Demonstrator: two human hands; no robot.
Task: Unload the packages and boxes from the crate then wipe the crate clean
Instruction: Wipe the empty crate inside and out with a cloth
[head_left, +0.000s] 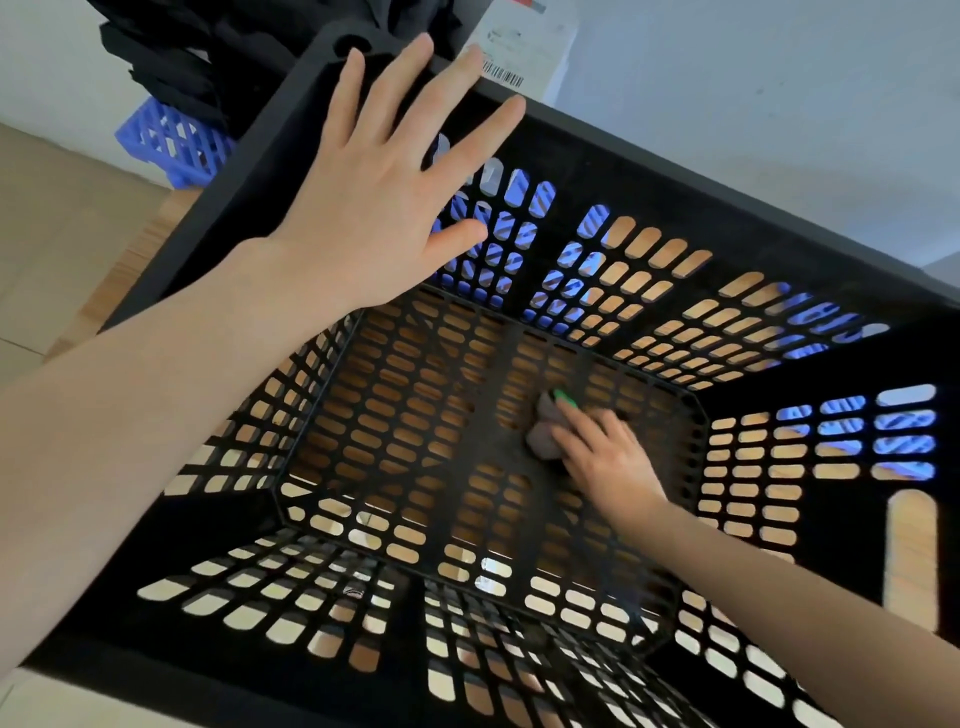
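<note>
Black slotted plastic fills the head view: the crate (675, 171) is seen from above, standing on a wooden surface (119, 291) that shows through its slots. No packages or boxes are seen inside it.

The left hand (374, 192) is held at eleven o'clock, over the crate's far-left corner. Its forearm is stretched in from eight o'clock across the near-left wall. The palm is turned down and the fingers (415, 73) are straight and spread wide, nothing being held. The fingertips lie over the top rim, but whether they touch it cannot be told.

The right hand (608, 457) is reached down to the crate floor, just right of centre. Its forearm is brought in from five o'clock over the near-right wall. A bunched grey cloth (540, 441) with a green edge is held against the floor's solid central strip, the fingers lying over it and lightly curled. The thumb is hidden.

Outside the crate at eleven o'clock a blue crate (171, 140) is seen, with black fabric (171, 57) piled on it. At twelve o'clock, just beyond the rim, a white package (524, 47) with a barcode label is seen.
</note>
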